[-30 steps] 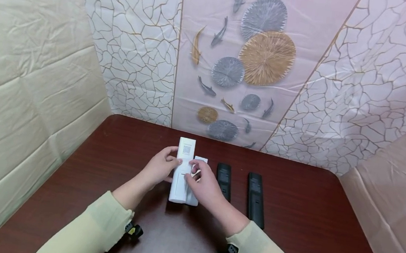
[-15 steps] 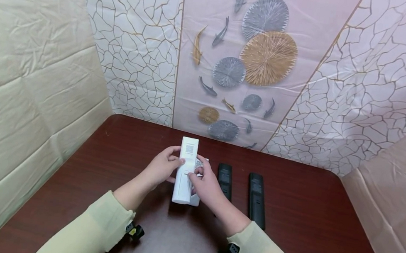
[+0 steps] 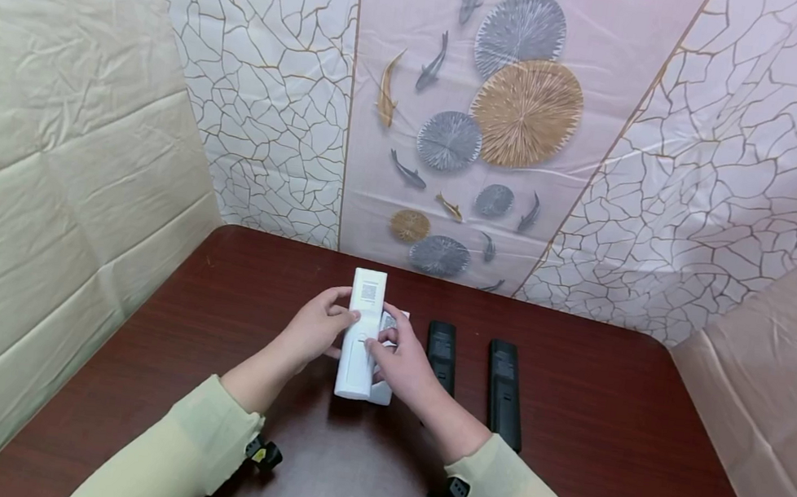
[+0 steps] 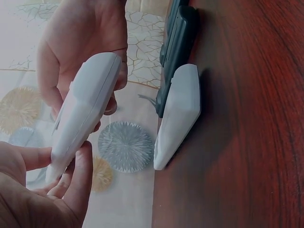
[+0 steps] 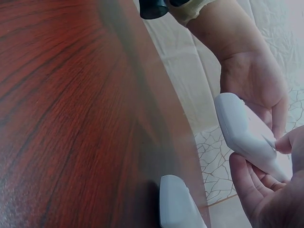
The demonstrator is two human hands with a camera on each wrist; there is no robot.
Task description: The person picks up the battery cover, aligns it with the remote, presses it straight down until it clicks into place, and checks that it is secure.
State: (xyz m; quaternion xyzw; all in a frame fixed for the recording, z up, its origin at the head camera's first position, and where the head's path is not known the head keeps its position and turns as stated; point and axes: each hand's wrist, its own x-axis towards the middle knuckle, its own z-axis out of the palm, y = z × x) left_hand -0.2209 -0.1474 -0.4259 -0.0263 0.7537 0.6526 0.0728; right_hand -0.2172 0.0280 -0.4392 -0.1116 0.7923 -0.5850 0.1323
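A white remote control (image 3: 358,371) is held above the table, its back facing up. A printed square code marks its far part, and a battery cover lies on the near part. My left hand (image 3: 311,327) grips its left edge, thumb on the back and fingers underneath. From the right, my right hand (image 3: 406,362) pinches it, the thumb (image 3: 372,346) at the battery cover's notch. Under and just right of it, a second white remote (image 4: 179,114) lies on the table, partly hidden in the head view. The left wrist view shows a gap between the two white remotes.
Two black remotes lie to the right on the brown table (image 3: 599,435), the nearer black remote (image 3: 440,348) partly behind my right hand and the farther black remote (image 3: 504,396) beyond it. Patterned cloth walls (image 3: 282,104) enclose the table's back and sides.
My right fingers, bent over the remote's right side a second ago, now reach around its edge, with the thumb on the cover's notch. The held remote has shifted slightly and tilted a little.
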